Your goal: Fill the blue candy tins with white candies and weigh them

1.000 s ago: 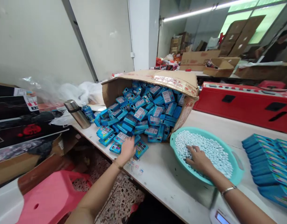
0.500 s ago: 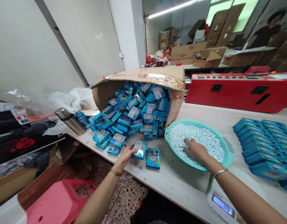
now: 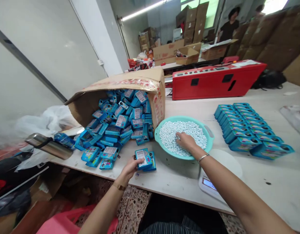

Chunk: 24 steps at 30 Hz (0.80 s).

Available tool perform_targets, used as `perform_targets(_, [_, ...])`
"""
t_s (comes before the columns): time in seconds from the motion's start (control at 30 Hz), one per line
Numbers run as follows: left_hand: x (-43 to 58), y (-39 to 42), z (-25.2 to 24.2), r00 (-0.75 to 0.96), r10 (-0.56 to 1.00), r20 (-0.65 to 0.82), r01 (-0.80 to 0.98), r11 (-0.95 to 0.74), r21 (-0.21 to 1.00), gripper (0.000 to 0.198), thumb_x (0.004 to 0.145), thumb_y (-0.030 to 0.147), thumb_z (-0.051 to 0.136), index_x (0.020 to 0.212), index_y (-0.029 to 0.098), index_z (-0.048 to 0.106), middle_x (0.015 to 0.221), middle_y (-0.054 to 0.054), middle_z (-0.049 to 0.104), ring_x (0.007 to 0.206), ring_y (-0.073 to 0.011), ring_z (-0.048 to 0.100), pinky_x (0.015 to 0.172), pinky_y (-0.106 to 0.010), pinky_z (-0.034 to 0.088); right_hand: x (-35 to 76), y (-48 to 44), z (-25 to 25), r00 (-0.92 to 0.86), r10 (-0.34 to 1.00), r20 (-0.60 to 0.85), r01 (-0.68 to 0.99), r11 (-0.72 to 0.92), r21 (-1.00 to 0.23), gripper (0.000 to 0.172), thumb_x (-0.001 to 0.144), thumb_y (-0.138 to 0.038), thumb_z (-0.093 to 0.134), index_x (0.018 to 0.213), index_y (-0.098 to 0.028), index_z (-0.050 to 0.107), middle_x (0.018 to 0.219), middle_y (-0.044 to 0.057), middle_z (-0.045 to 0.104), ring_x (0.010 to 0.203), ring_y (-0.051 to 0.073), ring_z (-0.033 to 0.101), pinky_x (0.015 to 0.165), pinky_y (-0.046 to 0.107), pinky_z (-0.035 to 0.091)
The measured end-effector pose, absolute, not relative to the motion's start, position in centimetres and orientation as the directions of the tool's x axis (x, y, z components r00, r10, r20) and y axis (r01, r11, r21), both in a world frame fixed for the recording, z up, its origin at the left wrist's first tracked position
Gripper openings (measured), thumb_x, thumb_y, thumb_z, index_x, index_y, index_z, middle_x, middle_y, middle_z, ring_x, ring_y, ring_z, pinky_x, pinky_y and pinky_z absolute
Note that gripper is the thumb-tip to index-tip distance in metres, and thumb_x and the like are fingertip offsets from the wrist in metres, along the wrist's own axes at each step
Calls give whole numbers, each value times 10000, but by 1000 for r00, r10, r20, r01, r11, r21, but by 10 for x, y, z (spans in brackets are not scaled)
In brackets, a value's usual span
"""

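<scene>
My left hand (image 3: 130, 168) is closed around the edge of a small blue candy box (image 3: 142, 158), thumb on its pale printed face. This box overlaps a second blue candy box (image 3: 152, 163) on the table. Inside a turquoise basin (image 3: 162, 148), my right hand (image 3: 186, 141) rests with bent fingers among small pale candies (image 3: 171, 133); the fingertips are partly buried. A white scale (image 3: 229, 162) with a lit display sits under my right forearm.
A cardboard carton (image 3: 157, 104) on its side spills many blue boxes (image 3: 120, 121). Rows of blue boxes (image 3: 240, 130) stand at right. Behind is a red machine (image 3: 211, 85); at left, a steel flask (image 3: 51, 147). A pink stool (image 3: 59, 224) is below. A person (image 3: 229, 29) stands far back.
The camera view has swung to the right. My left hand has brought its candy box over against the one on the table. My right hand is still in the candies.
</scene>
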<state>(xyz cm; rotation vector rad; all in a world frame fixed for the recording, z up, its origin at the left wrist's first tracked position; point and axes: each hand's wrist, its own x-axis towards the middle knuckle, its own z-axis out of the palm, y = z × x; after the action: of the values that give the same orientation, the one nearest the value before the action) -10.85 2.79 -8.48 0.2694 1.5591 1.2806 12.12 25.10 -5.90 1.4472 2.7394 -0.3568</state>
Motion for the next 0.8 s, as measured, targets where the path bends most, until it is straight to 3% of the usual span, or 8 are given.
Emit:
perform_targets(0.2, [-108, 51, -86, -367, 612, -701, -316, 626, 713, 279, 555, 122, 854, 770, 113, 676, 648, -83, 705, 818, -297, 699, 748, -368, 527, 120, 250, -58, -574, 809, -129, 814, 545, -201, 312, 918, -240, 433, 1193, -204, 576, 1132, 144, 599, 921, 263, 647, 671, 305, 416])
perform_targets(0.4, [-98, 75, -92, -368, 561, -741, -306, 680, 667, 315, 540, 69, 859, 735, 179, 637, 627, -54, 670, 942, -322, 679, 782, -374, 510, 121, 248, -59, -586, 802, -118, 803, 555, -216, 319, 921, -232, 435, 1205, -192, 575, 1148, 165, 599, 964, 278, 657, 707, 319, 453])
perform_targets(0.5, [-75, 90, -98, -359, 543, -760, -344, 680, 648, 274, 605, 70, 834, 781, 164, 646, 687, -45, 679, 871, -275, 684, 773, -365, 520, 122, 248, -59, -586, 803, -110, 800, 552, -237, 323, 917, -225, 460, 1218, -197, 572, 1164, 170, 597, 977, 276, 658, 734, 324, 467])
perform_targets(0.6, [-48, 108, -103, -368, 532, -763, -415, 640, 647, 185, 819, 212, 725, 967, 134, 647, 922, -48, 687, 854, -192, 665, 770, -357, 552, 123, 247, -59, -591, 800, -100, 792, 553, -259, 320, 917, -231, 478, 1219, -198, 576, 1177, 173, 597, 995, 280, 657, 758, 335, 480])
perform_targets(0.67, [-33, 118, -105, -389, 539, -747, -477, 577, 663, 250, 918, 306, 621, 1104, 139, 615, 1069, -62, 656, 892, -172, 653, 774, -362, 570, 123, 247, -59, -595, 799, -93, 787, 554, -272, 329, 917, -229, 481, 1231, -198, 576, 1191, 175, 595, 1016, 284, 653, 773, 339, 486])
perform_targets(0.8, [-19, 126, -102, -453, 541, -709, -583, 421, 694, 278, 937, 325, 592, 1149, 145, 594, 1085, -66, 651, 880, -166, 656, 754, -347, 577, 123, 247, -59, -596, 797, -91, 781, 551, -293, 358, 911, -206, 481, 1257, -200, 570, 1198, 177, 597, 1035, 283, 647, 790, 343, 492])
